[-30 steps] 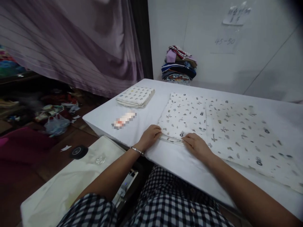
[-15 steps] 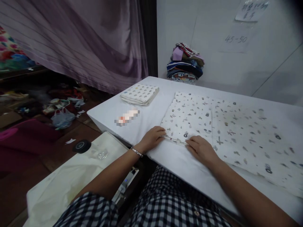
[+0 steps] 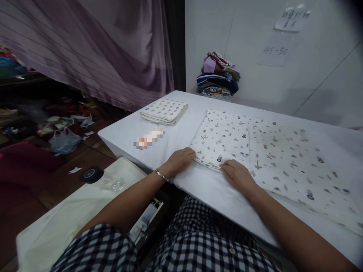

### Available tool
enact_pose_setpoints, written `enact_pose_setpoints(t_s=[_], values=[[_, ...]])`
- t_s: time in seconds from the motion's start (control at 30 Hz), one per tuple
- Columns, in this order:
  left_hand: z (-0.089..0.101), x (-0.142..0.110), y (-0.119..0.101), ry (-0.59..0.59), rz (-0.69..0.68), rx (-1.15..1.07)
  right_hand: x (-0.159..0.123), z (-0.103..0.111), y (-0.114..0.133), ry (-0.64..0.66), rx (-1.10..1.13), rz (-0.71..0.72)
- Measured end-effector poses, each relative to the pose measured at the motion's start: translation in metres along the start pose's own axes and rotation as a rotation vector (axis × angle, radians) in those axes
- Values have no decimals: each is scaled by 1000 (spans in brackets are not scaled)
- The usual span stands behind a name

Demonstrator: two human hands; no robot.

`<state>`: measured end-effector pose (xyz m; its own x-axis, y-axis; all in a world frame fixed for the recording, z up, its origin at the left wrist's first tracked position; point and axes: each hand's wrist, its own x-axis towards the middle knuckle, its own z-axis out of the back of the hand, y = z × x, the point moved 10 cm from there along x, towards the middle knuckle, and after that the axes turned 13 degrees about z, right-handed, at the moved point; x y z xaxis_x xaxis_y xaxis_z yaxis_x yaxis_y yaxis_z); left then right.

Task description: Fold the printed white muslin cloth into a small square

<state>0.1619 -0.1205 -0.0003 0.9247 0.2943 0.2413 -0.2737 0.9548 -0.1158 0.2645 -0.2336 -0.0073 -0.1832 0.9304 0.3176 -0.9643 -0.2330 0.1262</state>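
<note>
White printed cloth [image 3: 221, 136] scattered with small dark motifs lies across a white-topped table [image 3: 120, 130], seen in the head view, folded in layers on its left part and spread flat to the right. A person in black-and-white checked clothing [image 3: 204, 245] works at the near edge with both bare hands. The left hand [image 3: 181, 160], below a silver bracelet [image 3: 162, 175], has its fingers drawn close together on the near left corner of the folded part, gripping it with little gap. The right hand [image 3: 236, 173] holds the same near edge farther right, fingers bent and nearly closed on the fabric; its thumb is hard to make out. Beyond the left hand sit a pixelated item [image 3: 150, 138] and, farther back, a folded cloth [image 3: 164, 111] with small motifs. A stack of folded textiles [image 3: 218, 75] rises behind the table, against a pale wall [image 3: 252, 22] where a handwritten sheet [image 3: 275, 51] reads "45-50." A purple curtain [image 3: 127, 49] hangs at left.
</note>
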Motion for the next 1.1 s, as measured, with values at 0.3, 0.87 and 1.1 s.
enact_pose_setpoints(t_s=[0.3, 0.87, 1.1], values=[[2, -11, 14, -60, 66, -132, 1, -5, 8, -9, -26, 64], [3, 5, 6, -67, 158, -145, -2, 4, 0, -137, 94, -11], [1, -6, -8, -51, 52, -42, 3, -3, 5, -49, 22, 38]])
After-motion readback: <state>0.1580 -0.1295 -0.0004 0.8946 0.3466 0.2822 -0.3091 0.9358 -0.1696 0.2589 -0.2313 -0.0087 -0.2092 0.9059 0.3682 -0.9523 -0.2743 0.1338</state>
